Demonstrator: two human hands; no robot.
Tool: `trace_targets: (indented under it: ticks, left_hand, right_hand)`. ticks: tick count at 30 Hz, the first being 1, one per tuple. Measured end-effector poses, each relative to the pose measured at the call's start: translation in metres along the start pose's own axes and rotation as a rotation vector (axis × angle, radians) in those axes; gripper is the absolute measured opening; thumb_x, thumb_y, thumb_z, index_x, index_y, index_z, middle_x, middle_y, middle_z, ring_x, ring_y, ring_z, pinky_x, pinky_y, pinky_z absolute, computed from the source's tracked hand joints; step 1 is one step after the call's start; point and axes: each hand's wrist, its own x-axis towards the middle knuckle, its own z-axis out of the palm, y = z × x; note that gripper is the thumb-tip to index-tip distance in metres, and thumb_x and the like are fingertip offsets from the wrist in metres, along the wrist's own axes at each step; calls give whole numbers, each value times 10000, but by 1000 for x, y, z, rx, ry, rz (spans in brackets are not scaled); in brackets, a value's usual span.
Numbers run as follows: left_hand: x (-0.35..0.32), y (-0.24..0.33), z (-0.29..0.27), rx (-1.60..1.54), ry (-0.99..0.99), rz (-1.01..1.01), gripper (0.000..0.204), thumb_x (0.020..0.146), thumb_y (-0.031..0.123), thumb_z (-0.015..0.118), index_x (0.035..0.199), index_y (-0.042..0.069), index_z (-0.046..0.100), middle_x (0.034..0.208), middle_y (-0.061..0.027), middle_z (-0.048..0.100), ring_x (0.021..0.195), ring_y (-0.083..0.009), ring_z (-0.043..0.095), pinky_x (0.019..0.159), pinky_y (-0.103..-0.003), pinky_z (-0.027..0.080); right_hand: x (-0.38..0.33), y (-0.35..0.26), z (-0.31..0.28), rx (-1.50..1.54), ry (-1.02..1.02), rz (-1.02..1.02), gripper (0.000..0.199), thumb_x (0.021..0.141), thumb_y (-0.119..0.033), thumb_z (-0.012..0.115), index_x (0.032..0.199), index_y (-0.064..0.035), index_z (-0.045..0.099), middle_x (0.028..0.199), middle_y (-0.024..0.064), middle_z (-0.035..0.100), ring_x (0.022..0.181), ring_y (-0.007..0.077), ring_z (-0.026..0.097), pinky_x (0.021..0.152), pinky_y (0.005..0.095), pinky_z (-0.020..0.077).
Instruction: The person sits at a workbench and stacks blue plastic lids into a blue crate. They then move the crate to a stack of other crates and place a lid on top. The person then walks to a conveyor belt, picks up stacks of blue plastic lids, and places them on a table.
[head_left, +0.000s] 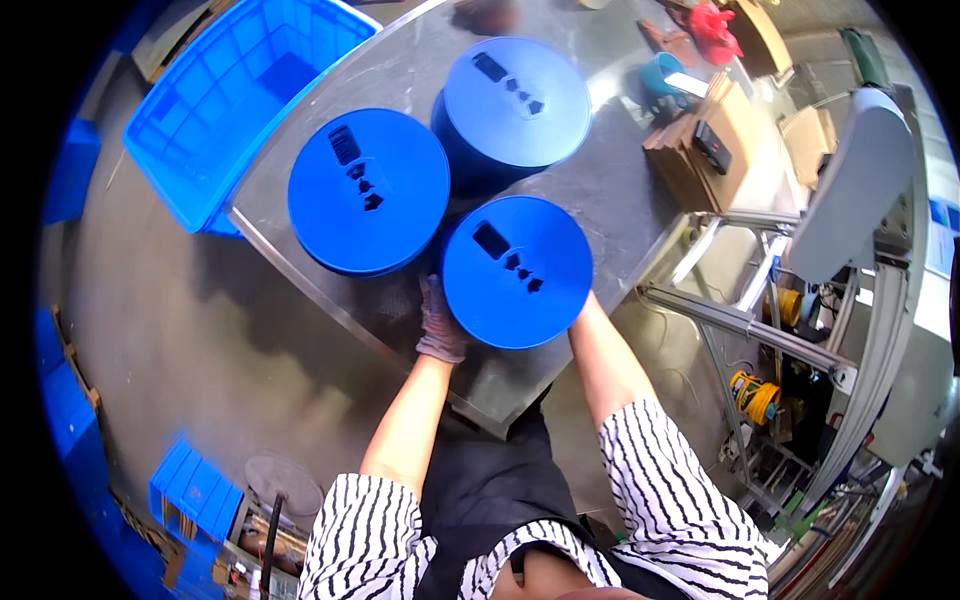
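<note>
Three blue cylinders with flat round tops stand close together; each top has a rectangular slot and several small dark cut-outs. The nearest blue cylinder (520, 290) is between my hands, at the near end of the metal table. My left hand (440, 330), in a greyish glove, grips its left side with the fingers along the wall. Most of my right hand (583, 312) is hidden behind the right side, which it holds; its fingers do not show. Beyond are the left blue cylinder (365, 225) and the far blue cylinder (525, 130).
A large blue plastic crate (180, 170) stands beyond the left edge of the metal table (620, 200). Flat cardboard pieces (735, 150), a teal cup (660, 75) and a red plastic bag (712, 35) are at the far right. A metal frame (740, 320) stands to the right.
</note>
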Motion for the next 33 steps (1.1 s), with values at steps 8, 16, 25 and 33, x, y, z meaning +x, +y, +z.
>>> trace_targets:
  ticks: [8, 16, 25, 33]
  left_hand:
    - [-34, 6, -62, 766, 267, 170, 548, 953, 413, 394, 1374, 64, 359, 1435, -50, 344, 1279, -191, 339, 1068, -378, 257]
    - [6, 55, -183, 1605, 61, -357, 615, 955, 418, 388, 1450, 115, 186, 1488, -95, 251, 1331, -282, 295, 1081, -376, 251]
    - [-20, -93, -23, 2116, -540, -837, 529, 938, 396, 416, 1372, 106, 330, 1392, -132, 377, 1257, -299, 388, 1018, -353, 326]
    - [-47, -296, 99, 2235, -1137, -526, 482, 930, 412, 422, 1300, 105, 455, 1294, -153, 507, 1176, -317, 490, 962, -346, 391]
  right_hand:
    - [-52, 9, -36, -219, 208, -26, 652, 862, -646, 410, 1314, -179, 469, 1276, 38, 503, 1169, 233, 470, 964, 448, 349]
    - [-129, 41, -192, -1399, 154, 68, 585, 879, -526, 462, 1268, -91, 496, 1257, 145, 533, 1180, 317, 488, 993, 400, 388]
    - [-351, 155, -379, -708, 823, -46, 507, 859, -506, 538, 1169, -105, 568, 1121, 135, 617, 1059, 280, 573, 890, 379, 453]
    - [-517, 294, -487, -120, 1323, -98, 399, 846, -415, 622, 1055, -76, 615, 925, 61, 638, 811, 160, 569, 720, 315, 472]
